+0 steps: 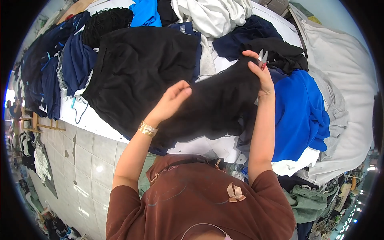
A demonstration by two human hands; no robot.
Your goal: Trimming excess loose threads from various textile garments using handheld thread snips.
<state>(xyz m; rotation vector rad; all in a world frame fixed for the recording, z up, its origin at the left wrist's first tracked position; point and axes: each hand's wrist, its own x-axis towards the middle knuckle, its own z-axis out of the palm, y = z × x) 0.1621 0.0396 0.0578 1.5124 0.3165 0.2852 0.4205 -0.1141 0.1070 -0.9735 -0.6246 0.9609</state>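
Note:
Black trousers [148, 56] lie spread over the white table, their gathered waistband edge at the left. One part of the black cloth stretches rightward and rises to my right hand [264, 80]. That hand is closed around small thread snips [262, 60] with red on the handle, blades pointing up and apart. The raised cloth end lies against its thumb and fingers. Over the middle of the trousers is my left hand [176, 98], fingers curled and thumb pressed to them. Whatever its fingertips hold, if anything, cannot be made out against the black cloth.
Bright blue cloth [298, 116] is heaped at the right, beside a large pale cloth cover [344, 72]. Navy garments [78, 60] pile up at the left. White cloth [216, 18] and black cords [108, 24] lie at the back. Tiled floor [92, 160] shows below left.

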